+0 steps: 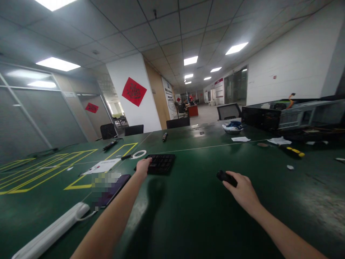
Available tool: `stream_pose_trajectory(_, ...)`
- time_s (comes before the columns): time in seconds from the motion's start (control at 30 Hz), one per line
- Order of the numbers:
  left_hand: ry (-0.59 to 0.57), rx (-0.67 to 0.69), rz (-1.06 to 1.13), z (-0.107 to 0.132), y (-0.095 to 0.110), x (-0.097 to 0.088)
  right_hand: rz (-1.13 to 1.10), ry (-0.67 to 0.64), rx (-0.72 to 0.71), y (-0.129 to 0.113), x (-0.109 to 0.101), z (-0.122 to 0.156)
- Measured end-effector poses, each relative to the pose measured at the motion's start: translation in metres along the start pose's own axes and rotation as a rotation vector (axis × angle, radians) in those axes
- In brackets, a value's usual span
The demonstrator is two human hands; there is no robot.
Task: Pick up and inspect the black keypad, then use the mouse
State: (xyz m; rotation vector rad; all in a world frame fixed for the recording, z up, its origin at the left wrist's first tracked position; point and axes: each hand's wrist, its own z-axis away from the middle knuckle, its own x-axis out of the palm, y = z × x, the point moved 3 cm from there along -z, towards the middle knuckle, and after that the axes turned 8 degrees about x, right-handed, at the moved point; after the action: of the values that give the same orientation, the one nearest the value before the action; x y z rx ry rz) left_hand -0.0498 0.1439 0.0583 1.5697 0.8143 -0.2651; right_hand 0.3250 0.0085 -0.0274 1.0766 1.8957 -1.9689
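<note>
1. Keyboard (161,163): black, flat and rectangular, with a matte grid of keys. It lies just left of the frame centre on the table (194,219).
2. Small black device (225,176): rounded and smooth, about palm-sized. It sits on the table right of centre, and its exact type cannot be told.
3. Left hand (142,167): the bare forearm runs up from the bottom edge with the wrist straight. The hand meets the left edge of the keyboard. Whether the fingers clamp that edge or only rest on it cannot be told.
4. Right hand (244,190): the bare forearm enters from the lower right with the palm down. The fingers are closed around the near end of the small black device, and its far end shows beyond the fingertips.
5. Surface: the table has a dark green, slightly glossy top, scuffed at the lower right. Yellow tape lines (40,172) mark rectangles at the left.
6. Items at the left are a long white plastic power strip (51,232), a dark phone (115,189), a white paper sheet (102,166) and a white cable coil (139,154).
7. Items at the right are an open metal computer case (291,117), a bowl (233,131) and a yellow-and-black screwdriver (295,151).
8. Room: this is an office with a tiled ceiling and lit panels. A red diamond poster (134,91) hangs on a white pillar, and black chairs (178,123) stand beyond the table.
</note>
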Motion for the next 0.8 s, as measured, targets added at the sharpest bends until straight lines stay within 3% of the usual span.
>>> stream_pose_trajectory(0.23, -0.108, 0.001, -0.415, -0.045, -0.011, 0.020, -0.069, -0.055, 0.061, -0.005, -0.001, 0.003)
stream_pose_trajectory(0.43, -0.159, 0.044, -0.517, -0.047, -0.011, 0.029, -0.100, -0.005, 0.010, -0.008, 0.000, 0.003)
stream_pose_trajectory(0.6, -0.192, 0.204, -0.410, -0.005, 0.012, 0.046, -0.123, -0.052, 0.042, -0.013, -0.002, 0.003)
stream_pose_trajectory(0.77, -0.285, 0.435, -0.133, 0.078, 0.050, 0.080, -0.304, -0.214, 0.030, -0.021, -0.003, 0.009)
stream_pose_trajectory(0.8, -0.310, 0.491, 0.031, 0.096, 0.058, 0.086, -0.356, -0.253, -0.002, -0.023, -0.003, 0.011)
